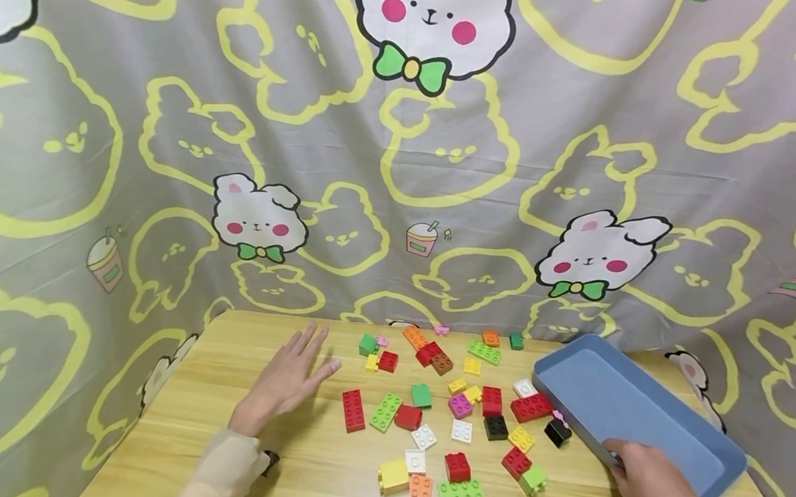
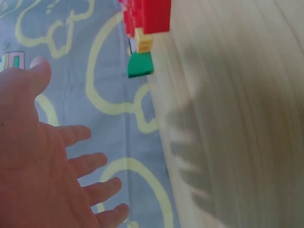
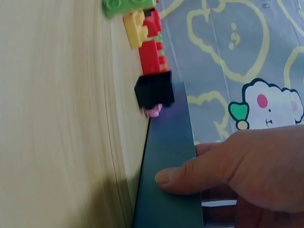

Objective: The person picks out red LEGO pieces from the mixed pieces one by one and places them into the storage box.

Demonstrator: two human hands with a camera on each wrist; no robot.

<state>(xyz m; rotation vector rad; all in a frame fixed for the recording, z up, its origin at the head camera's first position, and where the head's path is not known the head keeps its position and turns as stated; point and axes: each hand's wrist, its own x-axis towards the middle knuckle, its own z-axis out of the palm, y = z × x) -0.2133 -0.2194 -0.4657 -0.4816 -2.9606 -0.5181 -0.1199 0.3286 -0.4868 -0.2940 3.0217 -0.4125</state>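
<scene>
Blue tray: placed at the right of the wood-grain tabletop, its left wall pinched by the right hand.
Left hand: spread, nothing held.
Building bricks: scattered left of the tray.
Progress: apparently early; every visible brick is left outside the tray.

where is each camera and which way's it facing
Head: on the head, looking forward and down at bricks and blue tray; left hand and right hand show.
Left wrist: on that wrist, facing patterned cloth and tabletop; left hand shows.
Right wrist: on that wrist, facing the tray's side; right hand shows.
Head and right wrist share the tray and black brick.
</scene>
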